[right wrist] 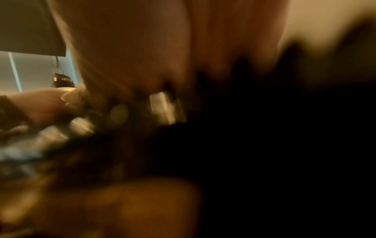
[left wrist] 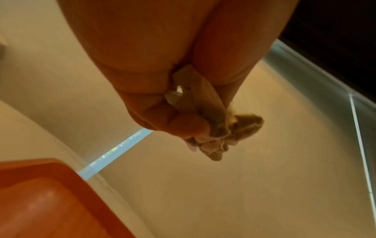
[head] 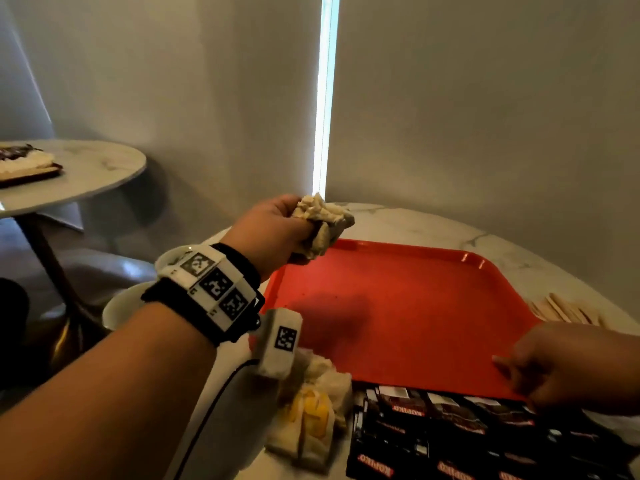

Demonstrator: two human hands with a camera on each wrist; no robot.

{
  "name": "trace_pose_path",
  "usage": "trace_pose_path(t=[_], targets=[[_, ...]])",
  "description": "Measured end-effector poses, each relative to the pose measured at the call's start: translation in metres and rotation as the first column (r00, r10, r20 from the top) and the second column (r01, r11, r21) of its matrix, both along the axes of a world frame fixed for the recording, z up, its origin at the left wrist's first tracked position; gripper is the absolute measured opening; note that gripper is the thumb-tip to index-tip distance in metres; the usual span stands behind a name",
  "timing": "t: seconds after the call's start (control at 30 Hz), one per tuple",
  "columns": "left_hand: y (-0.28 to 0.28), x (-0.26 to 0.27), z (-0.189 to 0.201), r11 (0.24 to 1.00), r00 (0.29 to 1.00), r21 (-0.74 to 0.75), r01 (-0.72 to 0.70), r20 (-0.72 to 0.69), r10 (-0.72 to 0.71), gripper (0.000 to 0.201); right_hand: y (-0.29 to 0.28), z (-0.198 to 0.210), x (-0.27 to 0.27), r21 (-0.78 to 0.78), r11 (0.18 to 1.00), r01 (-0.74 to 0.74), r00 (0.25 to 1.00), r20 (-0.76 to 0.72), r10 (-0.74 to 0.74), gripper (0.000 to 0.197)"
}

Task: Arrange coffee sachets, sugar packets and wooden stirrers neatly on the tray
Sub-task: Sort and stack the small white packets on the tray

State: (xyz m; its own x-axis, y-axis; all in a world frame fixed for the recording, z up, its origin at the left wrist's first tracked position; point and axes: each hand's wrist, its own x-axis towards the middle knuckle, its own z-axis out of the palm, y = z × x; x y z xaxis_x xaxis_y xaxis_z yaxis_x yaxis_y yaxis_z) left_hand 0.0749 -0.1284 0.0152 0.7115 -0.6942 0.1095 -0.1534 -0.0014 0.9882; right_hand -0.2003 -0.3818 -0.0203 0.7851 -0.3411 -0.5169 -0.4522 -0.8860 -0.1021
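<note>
My left hand [head: 304,233] is raised over the far left corner of the bare red tray [head: 398,306] and grips a bunch of pale sugar packets [head: 325,223]. The left wrist view shows the fingers curled round these packets [left wrist: 215,141], with the tray's corner [left wrist: 40,201] below. My right hand [head: 540,372] hovers at the tray's near right edge, just above the black coffee sachets [head: 450,434]. It is blurred in both views, so its grip is unclear. More sugar packets [head: 315,410], white and yellow, lie near the front left. Wooden stirrers [head: 564,311] lie right of the tray.
The tray sits on a round marble table [head: 415,220] close to a grey wall. A white cup [head: 121,306] stands left of the tray, under my left wrist. A second round table [head: 86,168] at the far left carries a dish of food.
</note>
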Motion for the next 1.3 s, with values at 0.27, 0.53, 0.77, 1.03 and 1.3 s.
trace_pose_path(t=[0.27, 0.53, 0.77, 1.03, 1.3], targets=[[0.004, -0.004, 0.024, 0.999, 0.997, 0.030, 0.017, 0.076, -0.019, 0.027, 0.016, 0.038, -0.010, -0.103, 0.995, -0.013, 0.996, -0.089, 0.004, 0.020], [-0.003, -0.008, 0.016, 0.992, 0.991, -0.029, 0.126, 0.049, -0.125, 0.023, 0.094, 0.173, 0.079, -0.052, 0.999, -0.005, 0.911, 0.411, 0.026, 0.070], [0.002, -0.008, 0.015, 0.985, 0.990, -0.112, 0.131, 0.069, -0.124, 0.023, 0.136, 0.137, 0.158, -0.043, 0.990, -0.137, 0.850, 0.508, 0.140, 0.064], [0.007, 0.007, 0.000, 0.977, 0.991, -0.208, 0.046, -0.111, -0.070, 0.037, 0.117, 0.103, 0.186, 0.426, 0.885, -0.187, 0.813, 0.572, -0.104, 0.028], [0.007, 0.014, -0.011, 0.910, 0.917, -0.400, -0.109, -0.394, -0.064, 0.042, 0.104, 0.091, 0.196, 0.753, 0.635, -0.174, 0.773, 0.504, -0.386, 0.024]])
